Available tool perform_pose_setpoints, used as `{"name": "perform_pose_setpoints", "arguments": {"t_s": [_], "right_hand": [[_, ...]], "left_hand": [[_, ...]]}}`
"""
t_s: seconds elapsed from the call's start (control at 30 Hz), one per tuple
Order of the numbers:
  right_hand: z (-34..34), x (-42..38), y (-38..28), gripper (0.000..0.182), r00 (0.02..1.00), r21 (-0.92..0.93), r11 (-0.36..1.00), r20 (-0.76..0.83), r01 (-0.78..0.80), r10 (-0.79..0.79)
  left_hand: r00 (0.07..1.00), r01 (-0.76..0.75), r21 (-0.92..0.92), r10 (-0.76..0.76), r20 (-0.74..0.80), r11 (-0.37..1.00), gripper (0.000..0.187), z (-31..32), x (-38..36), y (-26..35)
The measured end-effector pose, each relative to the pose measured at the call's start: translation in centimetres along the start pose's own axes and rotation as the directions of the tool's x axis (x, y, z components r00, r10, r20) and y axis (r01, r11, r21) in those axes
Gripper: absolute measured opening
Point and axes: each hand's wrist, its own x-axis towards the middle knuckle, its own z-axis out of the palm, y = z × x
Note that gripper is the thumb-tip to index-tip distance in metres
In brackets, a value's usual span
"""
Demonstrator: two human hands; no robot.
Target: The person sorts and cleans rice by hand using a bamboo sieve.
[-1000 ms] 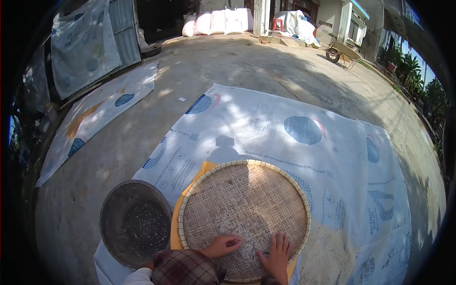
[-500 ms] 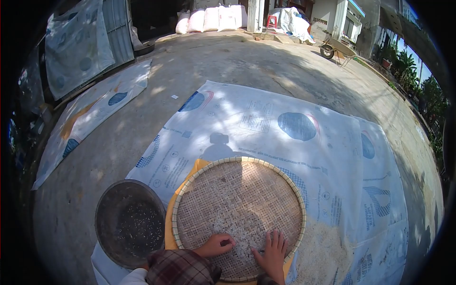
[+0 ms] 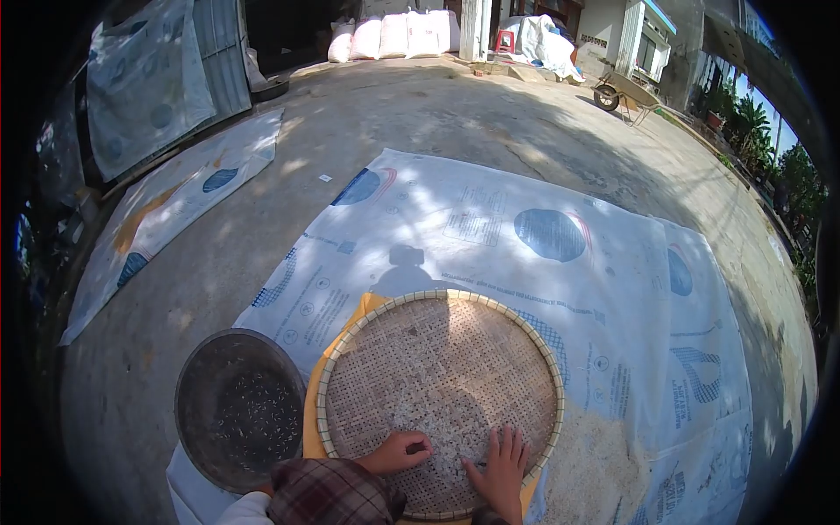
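a round woven tray [image 3: 420,341] is set on a printed white sheet [image 3: 446,184] at the bottom centre of the view, with a yellow cloth or bag [image 3: 311,429] seen beneath its left edge. pale grains [image 3: 420,418] are scattered over the tray's weave and are gathered most thickly in its near half, around the hands.

the left hand [image 3: 398,453] is held over the near-left part of the tray, beside the grains, with its fingers curled toward the thumb; whether the fingertips are pressed together, or whether a grain is pinched there, cannot be told. the right hand [image 3: 500,472] is laid over the tray's near-right part, its fingers spread apart and pointed away from the body, with the thumb stretched toward the grains; nothing is seen to be gripped by it. the left forearm is covered by a plaid sleeve [image 3: 337,492].

a dark round bowl [image 3: 199,394] is placed just to the left of the tray, and pale bits are strewn across its bottom. on the sheet to the right of the tray, a patch of fine pale material [image 3: 595,464] is spread. farther off, a wheelbarrow [image 3: 626,90] is parked on the concrete ground [image 3: 394,105].
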Motion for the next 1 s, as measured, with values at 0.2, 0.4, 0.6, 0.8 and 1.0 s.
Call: {"name": "perform_pose_setpoints", "arguments": {"t_s": [0.2, 0.4, 0.6, 0.8, 1.0], "right_hand": [[-0.5, 0.0, -0.5, 0.080, 1.000, 0.008, 1.000, 0.011, -0.017, 0.017], [-0.6, 0.1, -0.6, 0.079, 0.999, 0.004, 1.000, 0.030, -0.026, 0.026], [-0.7, 0.1, -0.6, 0.078, 0.999, 0.026, 0.999, 0.024, -0.028, 0.027], [-0.3, 0.0, -0.4, 0.077, 1.000, 0.011, 1.000, 0.007, -0.007, 0.007], [-0.4, 0.0, -0.5, 0.077, 1.000, 0.018, 1.000, -0.005, -0.014, 0.014]], "left_hand": [[0.964, -0.263, 0.331, 0.261, 0.052, 0.906, 0.023, 0.3, -0.2, 1.8], [0.947, -0.296, 0.781, 0.274, 0.167, 0.550, 0.056, 0.6, 0.1, 2.1], [0.966, -0.252, 0.811, 0.184, 0.180, 0.528, 0.064, 1.2, -0.3, 0.3], [0.967, -0.247, 0.807, 0.190, 0.170, 0.537, 0.062, 1.3, -0.3, 0.5], [0.970, -0.239, 0.824, 0.166, 0.178, 0.513, 0.062, 1.3, -0.2, 0.4]]}}
